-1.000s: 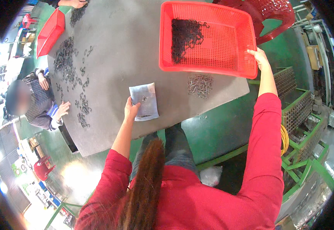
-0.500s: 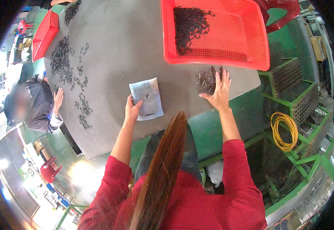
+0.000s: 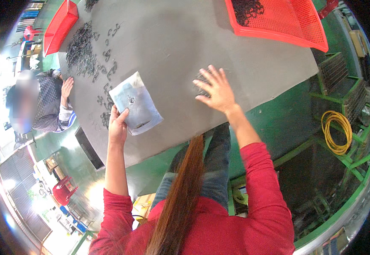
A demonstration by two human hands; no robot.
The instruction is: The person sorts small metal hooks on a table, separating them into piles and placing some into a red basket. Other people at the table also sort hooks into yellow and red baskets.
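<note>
The left hand pinches the near edge of a flat grey-blue plastic bag, thumb on top, apparently to steady it on the grey table; the bag lies near the table's front edge, its long axis running away from the person and tilted slightly leftward, and which end is the mouth cannot be told. To the right, the right hand rests palm-down with fingers spread over a small heap of dark metal parts, seemingly to gather them, gripping nothing. A red mesh basket sits at the far right.
</note>
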